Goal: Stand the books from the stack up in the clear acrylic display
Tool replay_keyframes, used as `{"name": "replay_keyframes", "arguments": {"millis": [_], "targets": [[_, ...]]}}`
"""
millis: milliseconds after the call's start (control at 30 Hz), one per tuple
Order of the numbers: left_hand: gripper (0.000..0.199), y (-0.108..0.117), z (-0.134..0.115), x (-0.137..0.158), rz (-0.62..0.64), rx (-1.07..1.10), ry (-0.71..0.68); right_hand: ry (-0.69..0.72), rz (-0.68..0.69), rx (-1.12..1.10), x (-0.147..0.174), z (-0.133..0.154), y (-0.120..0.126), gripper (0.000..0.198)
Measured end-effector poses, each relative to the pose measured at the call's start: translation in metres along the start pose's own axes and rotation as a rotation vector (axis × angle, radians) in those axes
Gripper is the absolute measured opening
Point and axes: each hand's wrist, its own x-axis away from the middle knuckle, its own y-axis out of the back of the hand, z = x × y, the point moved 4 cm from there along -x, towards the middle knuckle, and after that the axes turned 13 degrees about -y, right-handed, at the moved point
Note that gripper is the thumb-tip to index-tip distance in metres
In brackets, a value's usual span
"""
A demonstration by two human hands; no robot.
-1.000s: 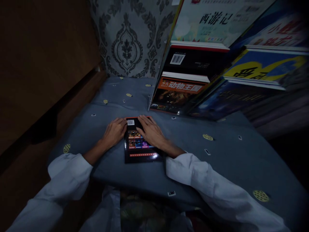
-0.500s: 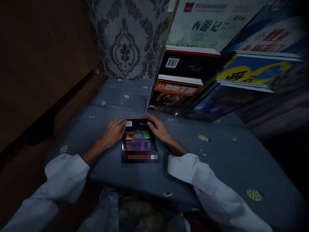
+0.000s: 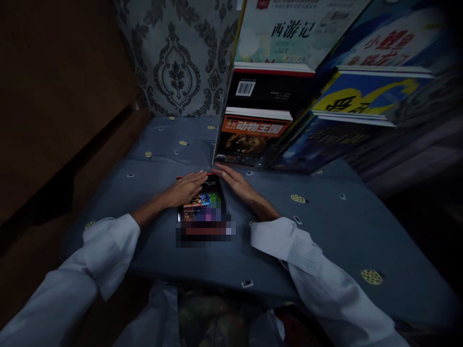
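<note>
A dark book [image 3: 203,200] with small colour pictures lies flat on the cloth-covered table, its near end blurred out by large squares. Across its upper left part my left hand [image 3: 186,188] rests flat, fingers stretched to the right and covering the barcode corner. My right hand [image 3: 235,184] lies along the book's upper right edge, fingers extended toward the far corner. Neither hand grips anything. Just beyond the fingers stands a book with a lion on its cover [image 3: 249,140].
A rack of upright books stands at the back right, including a black one with a barcode [image 3: 267,89] and a blue and yellow one [image 3: 369,91]. Patterned wallpaper [image 3: 177,72] is behind. A brown wooden panel [image 3: 61,96] borders the left. The tablecloth [image 3: 325,241] is grey-blue.
My left hand has slid from the book's left edge rightward onto its cover. The right hand stays by the right edge, its fingers straighter. The view has shifted slightly.
</note>
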Motion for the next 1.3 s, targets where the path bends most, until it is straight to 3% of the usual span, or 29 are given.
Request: {"name": "replay_keyframes", "arguments": {"millis": [233,567,1067,1300], "targets": [[0.056,-0.005,-0.002,-0.021,0.003,-0.026,-0.109,0.011,-0.007,-0.044,-0.004,-0.005,0.000,0.058],[0.065,-0.006,-0.018,-0.023,-0.008,-0.018,-0.149,0.132,-0.068,0.285,-0.001,0.002,-0.002,0.065],[0.049,-0.009,-0.094,-0.001,0.067,0.079,-0.236,0.139,-0.043,0.410,0.005,0.008,-0.008,0.040],[0.057,-0.017,-0.133,0.015,0.138,0.195,-0.313,0.144,-0.053,0.436,0.008,0.009,-0.009,0.043]]}}
